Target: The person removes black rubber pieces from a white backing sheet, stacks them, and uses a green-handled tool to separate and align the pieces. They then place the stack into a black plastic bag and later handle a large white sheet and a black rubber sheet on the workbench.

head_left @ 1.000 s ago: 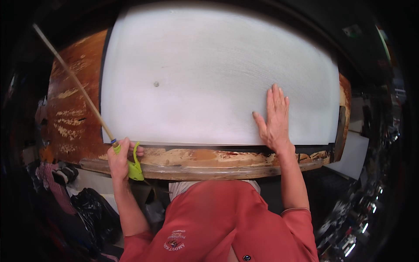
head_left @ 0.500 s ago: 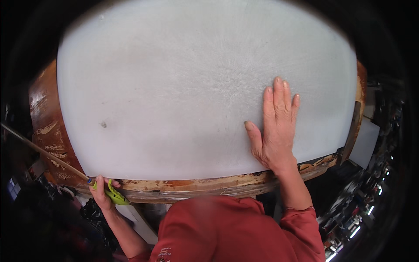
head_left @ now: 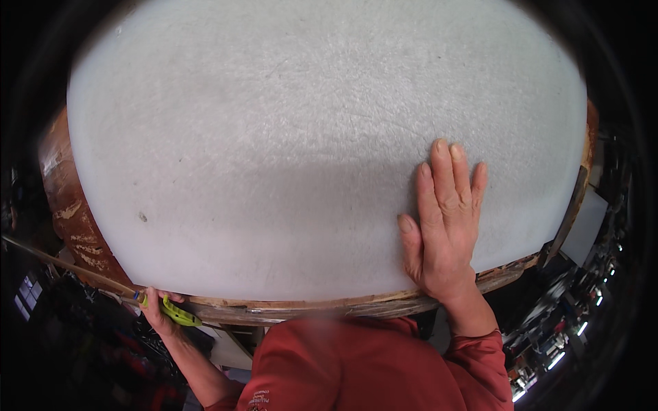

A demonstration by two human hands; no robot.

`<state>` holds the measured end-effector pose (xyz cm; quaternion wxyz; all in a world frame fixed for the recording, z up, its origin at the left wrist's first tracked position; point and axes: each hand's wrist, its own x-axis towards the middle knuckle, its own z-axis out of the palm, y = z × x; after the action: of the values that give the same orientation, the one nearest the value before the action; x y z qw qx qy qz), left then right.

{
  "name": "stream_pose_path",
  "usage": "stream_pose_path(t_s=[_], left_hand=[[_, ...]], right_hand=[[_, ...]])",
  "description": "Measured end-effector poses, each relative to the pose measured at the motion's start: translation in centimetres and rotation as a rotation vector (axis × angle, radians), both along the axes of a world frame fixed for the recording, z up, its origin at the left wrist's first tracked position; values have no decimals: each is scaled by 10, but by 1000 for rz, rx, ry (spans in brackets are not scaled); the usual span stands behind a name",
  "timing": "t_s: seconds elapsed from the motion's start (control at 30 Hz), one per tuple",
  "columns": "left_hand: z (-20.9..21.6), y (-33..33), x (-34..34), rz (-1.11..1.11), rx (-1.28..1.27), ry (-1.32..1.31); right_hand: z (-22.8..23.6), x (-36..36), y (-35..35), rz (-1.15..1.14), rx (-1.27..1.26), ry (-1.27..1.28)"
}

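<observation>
A large whitish sheet with a scratched, streaky sheen lies over a wooden bench. My right hand rests palm down on it, right of the middle, fingers stretched forward and the thumb a little apart. At the near left corner, my left hand is closed round a long-shafted tool. Its lime-green handle is curved, with a bit of blue at the front. From there a thin brownish shaft runs out to the left. What kind of tool it is, I cannot make out.
Worn reddish-brown wood shows beyond the sheet's left edge. A pale panel stands past the right end. Dark clutter and several bright lights fill the lower right. A small dark spot marks the sheet at left.
The view has shifted, and the sheet looks larger and nearer. My right hand appears slightly lower and further right, its fingers closer together. My left hand keeps its hold on the tool.
</observation>
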<state>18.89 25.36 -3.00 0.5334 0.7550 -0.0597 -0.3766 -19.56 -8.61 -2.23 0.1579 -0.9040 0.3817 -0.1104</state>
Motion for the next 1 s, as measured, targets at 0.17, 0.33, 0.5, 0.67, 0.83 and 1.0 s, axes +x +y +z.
stream_pose_path(t_s=[0.17,0.33,0.5,0.67,0.83,1.0], left_hand=[[-4,-1,-2,82,-33,-51],[-5,-1,-3,70,-93,-2],[-2,0,-1,27,9,-60],[-3,3,1,9,4,-56],[-7,3,1,35,-72,-35],[-6,-1,-2,79,-59,1]], right_hand=[[2,1,0,13,13,-26],[0,-1,0,81,-5,-46],[0,-5,1,103,31,-86],[-1,-5,2,151,48,-182],[1,-6,0,167,91,-182],[5,-1,1,99,82,-189]])
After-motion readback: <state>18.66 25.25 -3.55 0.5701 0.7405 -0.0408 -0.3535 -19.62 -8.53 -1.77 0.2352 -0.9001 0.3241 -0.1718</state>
